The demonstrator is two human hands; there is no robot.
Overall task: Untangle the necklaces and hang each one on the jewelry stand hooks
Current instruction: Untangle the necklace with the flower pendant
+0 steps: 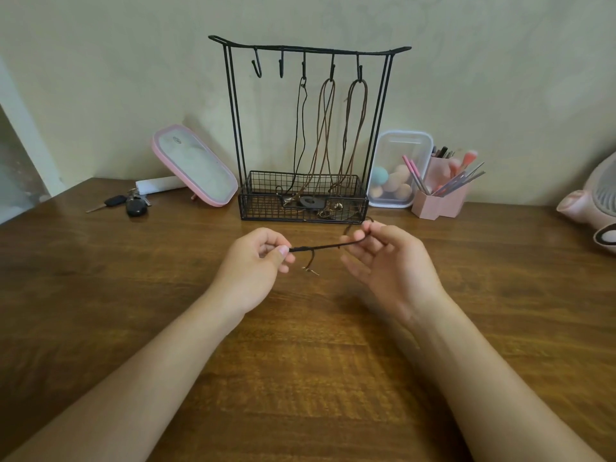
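Note:
A black wire jewelry stand point(233, 111) rises at the back of the wooden table, with a mesh basket point(266, 208) at its foot. Three cord necklaces hang from its right hooks: a black one point(301, 128) and two brown ones point(325, 128) point(353, 128), their pendants lying in the basket. The two left hooks point(256, 66) are bare. In front of the stand, my left hand point(256, 261) pinches one end of a dark cord necklace point(320, 246). My right hand point(383, 258) pinches the other end between thumb and forefinger. The cord is stretched between them above the table, a short tail dangling near the left hand.
A pink-rimmed mirror point(193, 165) leans left of the stand, with car keys point(126, 203) beside it. On the right stand a clear box of sponges point(400, 168), a pink brush holder point(443, 195) and a pink fan point(596, 201).

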